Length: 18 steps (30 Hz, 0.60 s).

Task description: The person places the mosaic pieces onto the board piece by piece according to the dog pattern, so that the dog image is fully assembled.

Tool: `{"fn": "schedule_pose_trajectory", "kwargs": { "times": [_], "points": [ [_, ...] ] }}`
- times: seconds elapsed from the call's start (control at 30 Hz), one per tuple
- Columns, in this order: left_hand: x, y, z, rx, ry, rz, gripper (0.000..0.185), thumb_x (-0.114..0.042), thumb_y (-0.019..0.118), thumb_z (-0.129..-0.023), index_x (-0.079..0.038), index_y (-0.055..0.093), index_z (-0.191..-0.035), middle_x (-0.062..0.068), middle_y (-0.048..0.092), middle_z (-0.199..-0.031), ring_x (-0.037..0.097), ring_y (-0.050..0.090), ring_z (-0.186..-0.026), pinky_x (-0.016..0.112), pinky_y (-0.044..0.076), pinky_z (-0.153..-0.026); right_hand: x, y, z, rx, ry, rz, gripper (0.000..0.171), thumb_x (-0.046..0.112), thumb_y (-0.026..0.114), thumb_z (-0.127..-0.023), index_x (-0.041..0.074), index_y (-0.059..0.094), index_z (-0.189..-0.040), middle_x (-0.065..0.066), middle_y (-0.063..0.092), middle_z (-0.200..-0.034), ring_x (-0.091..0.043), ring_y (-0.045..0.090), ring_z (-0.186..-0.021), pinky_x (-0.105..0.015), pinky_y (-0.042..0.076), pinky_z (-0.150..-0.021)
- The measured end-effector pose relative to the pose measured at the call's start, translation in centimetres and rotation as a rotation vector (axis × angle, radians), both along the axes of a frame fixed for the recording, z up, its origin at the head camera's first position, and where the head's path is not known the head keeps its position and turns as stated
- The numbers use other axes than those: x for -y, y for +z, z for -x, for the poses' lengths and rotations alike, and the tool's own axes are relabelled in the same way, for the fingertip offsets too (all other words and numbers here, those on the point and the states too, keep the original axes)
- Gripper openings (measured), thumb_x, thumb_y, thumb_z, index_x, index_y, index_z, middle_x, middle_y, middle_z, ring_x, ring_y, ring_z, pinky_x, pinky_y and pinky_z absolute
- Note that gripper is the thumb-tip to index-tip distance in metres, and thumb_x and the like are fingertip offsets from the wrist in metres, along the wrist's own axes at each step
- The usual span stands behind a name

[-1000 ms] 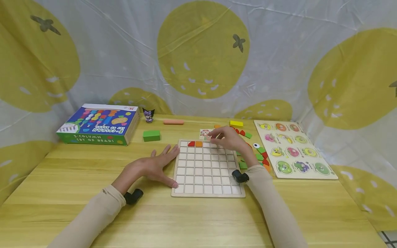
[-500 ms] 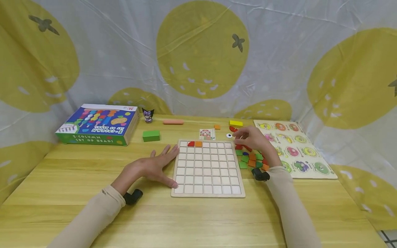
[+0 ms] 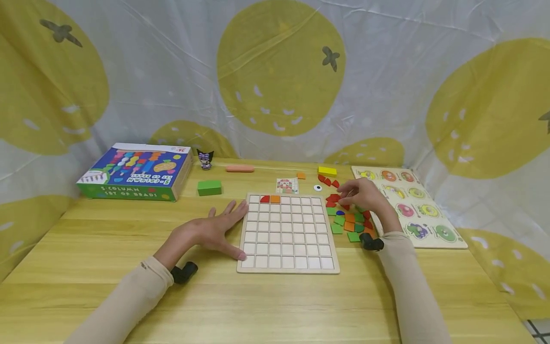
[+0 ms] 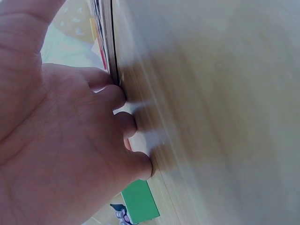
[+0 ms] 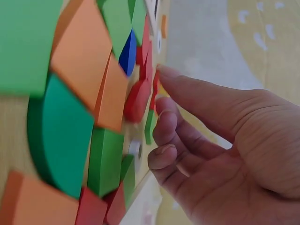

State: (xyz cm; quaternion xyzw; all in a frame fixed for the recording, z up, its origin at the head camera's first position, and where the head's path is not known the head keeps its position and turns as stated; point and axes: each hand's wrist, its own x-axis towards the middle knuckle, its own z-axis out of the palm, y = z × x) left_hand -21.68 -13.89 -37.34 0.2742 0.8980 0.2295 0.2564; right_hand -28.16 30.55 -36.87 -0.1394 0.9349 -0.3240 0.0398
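Observation:
A wooden grid board [image 3: 287,271] lies in the middle of the table. In its top row sit a red piece [image 3: 265,199] and an orange piece [image 3: 275,199]. My left hand [image 3: 223,224] lies flat on the table, its fingers [image 4: 123,97] against the board's left edge. My right hand [image 3: 345,196] hovers over the pile of coloured pieces [image 3: 350,223] to the right of the board. In the right wrist view its index fingertip [image 5: 164,72] reaches a red piece [image 5: 137,99], and the other fingers are loosely curled and hold nothing.
A pattern card [image 3: 287,185] and an eye piece [image 3: 317,188] lie behind the board. A fruit puzzle board [image 3: 408,205] is at the right. At the back are a bead box [image 3: 136,171], a green block [image 3: 209,188], a figurine [image 3: 206,159], a pink bar [image 3: 239,168] and a yellow block [image 3: 327,171].
My right hand has moved right, from the board's top row to the pile of pieces. The left hand has stayed in place.

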Motion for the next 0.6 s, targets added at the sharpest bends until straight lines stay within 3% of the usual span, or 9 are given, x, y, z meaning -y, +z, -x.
{"fn": "schedule_pose_trajectory", "kwargs": {
  "times": [0.17,0.37,0.6],
  "points": [
    [0.0,-0.02,-0.02,-0.001,-0.001,0.002,0.13,-0.056,0.087,-0.087,-0.005,0.004,-0.173,0.015,-0.008,-0.181,0.039,-0.014,-0.166,0.07,-0.009,-0.128,-0.64,-0.02,-0.16,0.05,-0.012,-0.003,0.029,0.006,0.085,-0.092,-0.008,0.077,-0.116,-0.019,0.077,-0.103,-0.028,0.071,-0.09,-0.032,0.057,-0.078],
    [0.0,0.08,-0.04,0.002,0.006,0.002,0.13,-0.056,0.087,-0.087,-0.005,0.004,-0.173,0.015,-0.007,-0.181,0.039,-0.013,-0.166,0.07,-0.009,-0.128,-0.88,-0.02,-0.11,0.072,-0.042,-0.057,0.023,0.009,0.088,-0.09,-0.005,0.08,-0.107,-0.013,0.079,-0.096,-0.026,0.07,-0.09,-0.037,0.057,-0.083],
    [-0.05,-0.22,0.19,0.004,0.007,0.003,0.131,-0.058,0.087,-0.087,-0.007,0.004,-0.174,0.013,-0.007,-0.182,0.038,-0.013,-0.166,0.07,-0.009,-0.128,-1.11,0.06,-0.24,0.085,-0.057,-0.1,0.016,0.011,0.087,-0.092,-0.001,0.082,-0.099,-0.01,0.078,-0.09,-0.023,0.066,-0.083,-0.035,0.056,-0.078]
  ]
}}
